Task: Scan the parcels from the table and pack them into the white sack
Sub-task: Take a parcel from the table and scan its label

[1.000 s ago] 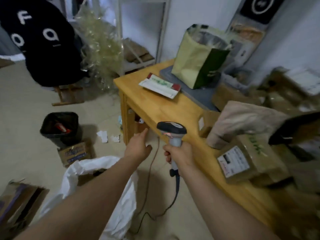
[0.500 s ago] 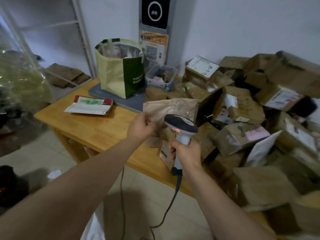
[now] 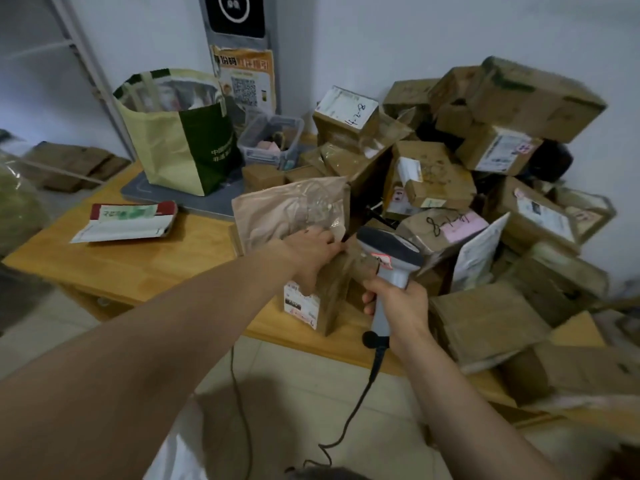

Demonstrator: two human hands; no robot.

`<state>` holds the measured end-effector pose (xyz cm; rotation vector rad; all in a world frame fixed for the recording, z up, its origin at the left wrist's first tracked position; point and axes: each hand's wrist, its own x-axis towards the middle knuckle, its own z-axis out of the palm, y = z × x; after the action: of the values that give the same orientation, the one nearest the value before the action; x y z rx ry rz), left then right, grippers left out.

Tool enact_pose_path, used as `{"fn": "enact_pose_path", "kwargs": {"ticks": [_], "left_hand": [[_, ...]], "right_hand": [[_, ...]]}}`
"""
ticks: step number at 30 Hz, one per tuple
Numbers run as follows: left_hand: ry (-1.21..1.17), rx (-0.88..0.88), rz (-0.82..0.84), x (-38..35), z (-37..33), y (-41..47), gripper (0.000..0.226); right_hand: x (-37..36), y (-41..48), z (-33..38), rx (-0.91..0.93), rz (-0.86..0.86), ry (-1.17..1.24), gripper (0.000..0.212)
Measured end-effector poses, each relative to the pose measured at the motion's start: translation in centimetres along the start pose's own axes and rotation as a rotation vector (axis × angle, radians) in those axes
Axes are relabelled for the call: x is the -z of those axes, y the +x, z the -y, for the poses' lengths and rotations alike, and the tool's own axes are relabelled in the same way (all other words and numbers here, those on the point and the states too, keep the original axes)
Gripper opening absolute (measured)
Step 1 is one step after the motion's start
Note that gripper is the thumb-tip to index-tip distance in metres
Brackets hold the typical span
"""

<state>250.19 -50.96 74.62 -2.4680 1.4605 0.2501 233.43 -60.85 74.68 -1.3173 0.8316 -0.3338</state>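
Observation:
A big heap of brown cardboard parcels (image 3: 450, 174) covers the right half of the wooden table (image 3: 138, 265). My left hand (image 3: 306, 252) grips the top of a small brown box (image 3: 332, 292) with a white label at the table's front edge. A tan mailer bag (image 3: 287, 209) leans just behind that hand. My right hand (image 3: 400, 308) holds the grey barcode scanner (image 3: 389, 251) by its handle, its head right beside the box. A corner of the white sack (image 3: 176, 452) shows on the floor at the bottom edge.
A green and cream paper bag (image 3: 180, 140) stands on a grey mat at the table's back left, beside a clear plastic tub (image 3: 270, 140). A red and white envelope (image 3: 128, 221) lies flat on the left. The scanner's cable (image 3: 349, 420) hangs to the tiled floor.
The view has swung from the floor and sack up to the parcel heap. My left hand went from empty to holding the small brown box. The scanner has come close to it.

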Motion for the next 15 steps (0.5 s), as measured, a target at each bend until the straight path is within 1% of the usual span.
{"fn": "enact_pose_path", "kwargs": {"ticks": [2, 7, 10, 12, 13, 15], "left_hand": [[-0.132, 0.097, 0.033, 0.4, 0.8, -0.9, 0.117], [-0.7, 0.377, 0.125, 0.2, 3.7, -5.8, 0.105], [-1.053, 0.542, 0.129, -1.2, 5.2, -9.7, 0.081], [-1.204, 0.67, 0.121, -2.5, 6.1, -12.7, 0.083], [-1.247, 0.74, 0.111, -3.1, 6.5, -14.2, 0.086], [-1.305, 0.864, 0.091, -4.4, 6.9, -17.2, 0.083]], "right_hand": [[0.7, 0.0, -0.2, -0.001, -0.005, -0.006, 0.008], [0.8, 0.0, -0.1, -0.005, 0.059, 0.053, 0.005], [-0.3, -0.3, -0.3, -0.035, 0.167, 0.049, 0.007], [-1.5, -0.6, -0.5, -0.034, 0.276, 0.003, 0.008], [-2.2, -0.8, -0.7, -0.023, 0.333, -0.034, 0.008], [-3.6, -1.5, -1.0, 0.006, 0.444, -0.12, 0.006]]}}
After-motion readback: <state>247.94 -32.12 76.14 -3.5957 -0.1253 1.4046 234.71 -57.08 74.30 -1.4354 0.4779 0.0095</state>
